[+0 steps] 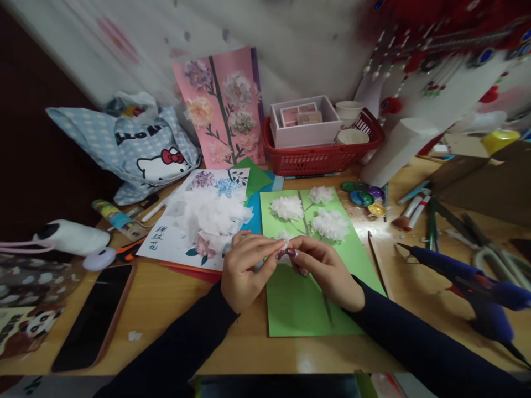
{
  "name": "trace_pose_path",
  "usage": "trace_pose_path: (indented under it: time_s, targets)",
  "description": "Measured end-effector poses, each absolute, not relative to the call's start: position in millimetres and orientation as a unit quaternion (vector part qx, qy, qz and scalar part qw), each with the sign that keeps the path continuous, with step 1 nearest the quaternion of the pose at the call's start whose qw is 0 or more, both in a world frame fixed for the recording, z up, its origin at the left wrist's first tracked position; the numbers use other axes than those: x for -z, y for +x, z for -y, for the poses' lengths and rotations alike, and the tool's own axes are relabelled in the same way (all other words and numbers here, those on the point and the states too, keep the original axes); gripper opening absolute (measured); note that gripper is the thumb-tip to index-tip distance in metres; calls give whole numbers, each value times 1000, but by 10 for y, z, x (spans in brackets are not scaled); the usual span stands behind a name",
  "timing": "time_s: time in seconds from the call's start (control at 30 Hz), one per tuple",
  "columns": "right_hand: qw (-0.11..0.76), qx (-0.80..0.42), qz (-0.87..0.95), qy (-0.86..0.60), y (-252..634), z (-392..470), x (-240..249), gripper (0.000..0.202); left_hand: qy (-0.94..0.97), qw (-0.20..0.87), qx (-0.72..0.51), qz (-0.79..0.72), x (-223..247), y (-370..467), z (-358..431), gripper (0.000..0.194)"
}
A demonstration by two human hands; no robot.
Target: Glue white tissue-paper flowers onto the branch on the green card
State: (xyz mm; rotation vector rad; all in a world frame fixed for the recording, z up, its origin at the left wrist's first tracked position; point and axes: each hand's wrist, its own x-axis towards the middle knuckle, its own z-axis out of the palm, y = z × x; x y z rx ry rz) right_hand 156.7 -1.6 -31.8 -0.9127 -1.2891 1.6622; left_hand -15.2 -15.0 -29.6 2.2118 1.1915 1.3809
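My left hand (249, 265) and my right hand (326, 268) meet over a green sheet of card (290, 315). Their fingertips pinch a small piece of white tissue paper (285, 242), mostly hidden by the fingers. On the card are fluffy white paper flowers (331, 224) along a drawn dark stem (305, 213). One more white flower is partly covered behind my fingers. To the left, a heap of loose white tissue paper (207, 210) lies on a white sheet (155, 254) with coloured flowers and handwriting.
A blue glue gun (456, 271) and scissors (493, 257) lie at right, beside a wooden stick (379, 265) and paint pots (365, 198). Behind stand a red basket (315, 160) and a pink flower picture (226, 110). A phone (95, 318) lies at left.
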Motion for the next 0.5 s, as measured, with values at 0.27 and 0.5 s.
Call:
trace_pose_path:
  time_s: [0.27, 0.5]
  targets:
    - [428, -646, 523, -356, 1556, 52, 237, 26, 742, 230, -495, -388, 252, -188, 178, 31]
    - [446, -630, 524, -360, 1552, 58, 257, 24, 764, 245, -466, -372, 277, -184, 218, 40]
